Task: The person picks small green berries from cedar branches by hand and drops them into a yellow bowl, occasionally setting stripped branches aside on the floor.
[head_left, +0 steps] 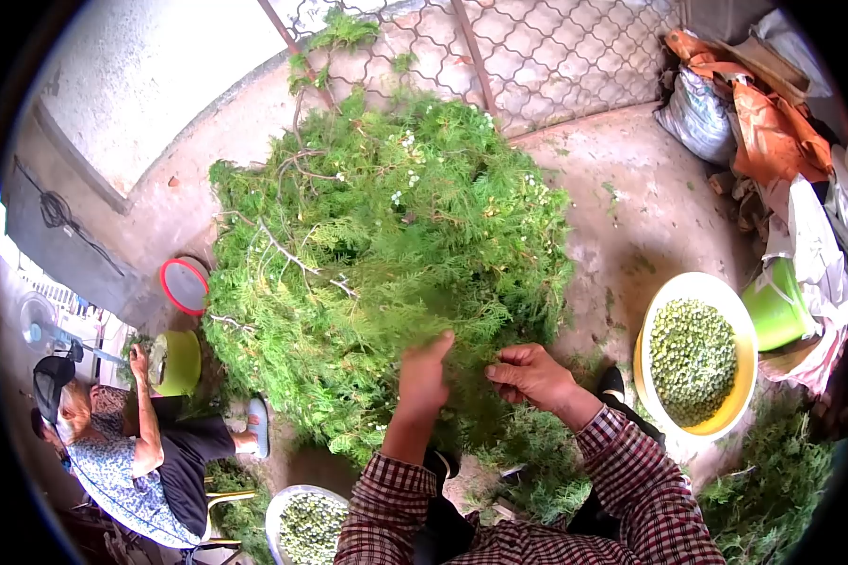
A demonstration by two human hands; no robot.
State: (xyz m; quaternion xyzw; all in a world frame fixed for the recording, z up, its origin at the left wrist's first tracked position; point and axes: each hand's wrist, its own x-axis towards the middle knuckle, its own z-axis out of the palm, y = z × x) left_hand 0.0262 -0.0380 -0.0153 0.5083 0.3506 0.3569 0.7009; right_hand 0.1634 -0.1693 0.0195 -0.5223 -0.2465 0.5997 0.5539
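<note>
My left hand (424, 375), smeared by motion, is closed on a cypress sprig (422, 306) whose blurred green foliage spreads above it. To its right, my right hand (537, 375) has thumb and forefinger pinched together; whatever is between them is too small to make out. Both hands are over the near edge of a big heap of cut cypress branches (283, 367), which has small pale berries among its leaves. Right of my right hand stands a yellow basin (643, 363) with many green berries (693, 363) in it.
At left sits another person (127, 461) beside a yellow-green bucket (179, 363). A white basin (273, 518) of berries stands near my left sleeve. A red-rimmed round container (185, 285) is left of the heap. Sacks (697, 118) and a green bucket (775, 306) line the right; a metal lattice (575, 56) stands behind.
</note>
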